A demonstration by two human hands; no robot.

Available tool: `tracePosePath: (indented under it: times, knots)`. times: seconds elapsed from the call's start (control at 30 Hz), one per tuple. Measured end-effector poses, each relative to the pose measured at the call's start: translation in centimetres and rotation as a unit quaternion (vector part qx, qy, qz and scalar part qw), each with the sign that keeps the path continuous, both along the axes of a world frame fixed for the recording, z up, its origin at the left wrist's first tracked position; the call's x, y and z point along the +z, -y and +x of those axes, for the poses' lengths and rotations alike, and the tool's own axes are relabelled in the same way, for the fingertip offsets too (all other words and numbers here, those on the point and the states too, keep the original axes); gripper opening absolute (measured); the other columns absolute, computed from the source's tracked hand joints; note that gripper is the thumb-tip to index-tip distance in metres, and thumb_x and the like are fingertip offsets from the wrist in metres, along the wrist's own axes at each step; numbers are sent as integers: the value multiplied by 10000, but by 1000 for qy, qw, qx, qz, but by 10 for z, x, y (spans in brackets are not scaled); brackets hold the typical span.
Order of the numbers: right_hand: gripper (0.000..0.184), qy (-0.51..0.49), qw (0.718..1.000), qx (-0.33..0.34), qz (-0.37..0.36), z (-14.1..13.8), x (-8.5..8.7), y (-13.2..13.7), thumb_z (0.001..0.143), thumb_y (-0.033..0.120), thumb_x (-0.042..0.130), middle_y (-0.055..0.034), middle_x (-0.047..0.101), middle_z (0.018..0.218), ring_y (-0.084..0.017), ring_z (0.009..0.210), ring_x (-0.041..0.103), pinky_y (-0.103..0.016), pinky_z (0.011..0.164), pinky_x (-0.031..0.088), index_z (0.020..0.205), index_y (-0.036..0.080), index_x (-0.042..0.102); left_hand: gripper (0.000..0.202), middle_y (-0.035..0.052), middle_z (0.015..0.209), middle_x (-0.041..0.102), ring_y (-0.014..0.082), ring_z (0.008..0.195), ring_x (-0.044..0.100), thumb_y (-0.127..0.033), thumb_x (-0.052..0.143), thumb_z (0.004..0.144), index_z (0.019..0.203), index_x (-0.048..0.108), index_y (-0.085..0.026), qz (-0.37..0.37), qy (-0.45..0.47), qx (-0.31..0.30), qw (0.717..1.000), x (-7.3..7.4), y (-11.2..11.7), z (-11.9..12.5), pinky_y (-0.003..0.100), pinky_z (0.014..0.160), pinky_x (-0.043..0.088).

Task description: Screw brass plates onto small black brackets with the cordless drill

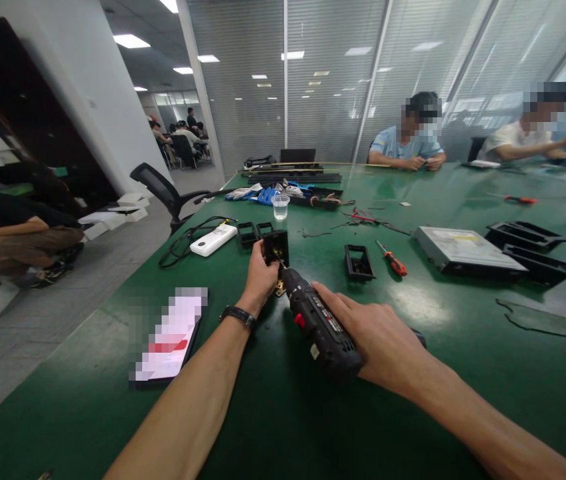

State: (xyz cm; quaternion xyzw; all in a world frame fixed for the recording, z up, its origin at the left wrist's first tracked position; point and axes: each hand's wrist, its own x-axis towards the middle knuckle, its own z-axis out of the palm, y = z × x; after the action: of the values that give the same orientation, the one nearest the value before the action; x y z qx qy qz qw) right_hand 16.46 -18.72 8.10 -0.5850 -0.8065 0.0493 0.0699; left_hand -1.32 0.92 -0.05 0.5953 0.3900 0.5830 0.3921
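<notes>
My left hand is closed around a small black box-shaped part and holds it upright on the green table. A black watch sits on that wrist. My right hand grips a black and red cordless screwdriver. Its bit points up and left into the black part, close to my left fingers. A small brass-coloured piece lies under the tool's nose.
A phone lies left of my arm. Beyond are a white power bank with cable, black frames, an orange screwdriver, a plastic cup, a disc drive and black trays. Two people sit at the far side; another crouches at the left.
</notes>
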Motion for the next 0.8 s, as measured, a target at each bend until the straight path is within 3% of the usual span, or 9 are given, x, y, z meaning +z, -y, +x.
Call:
tracePosePath:
  times: [0.2, 0.4, 0.8]
  knots:
    - [1040, 11, 1000, 3, 0, 1, -1, -2, 783, 362, 696, -137, 711, 1304, -359, 896, 757, -451, 716, 537, 1663, 238, 157, 544, 110, 1257, 669, 226, 1166, 645, 25, 596, 729, 1232, 559, -180, 10, -5, 5, 1000, -1, -1, 0, 407, 1073, 481]
    - [972, 14, 1000, 0, -1, -1, 2, -1, 814, 402, 653, -157, 677, 1365, -367, 908, 753, -479, 733, 550, 1656, 207, 209, 555, 113, 1275, 661, 222, 1190, 637, 38, 575, 722, 1233, 540, -177, 16, -18, 7, 1000, 2, 1, 0, 399, 1087, 472]
    - [1001, 18, 1000, 5, 6, 2, 0, -1, 797, 381, 652, -154, 686, 1354, -342, 891, 754, -437, 721, 534, 1665, 212, 183, 545, 106, 1298, 656, 226, 1218, 630, 18, 593, 737, 1238, 537, -188, 6, -14, 2, 1000, 2, 2, -1, 407, 1103, 467]
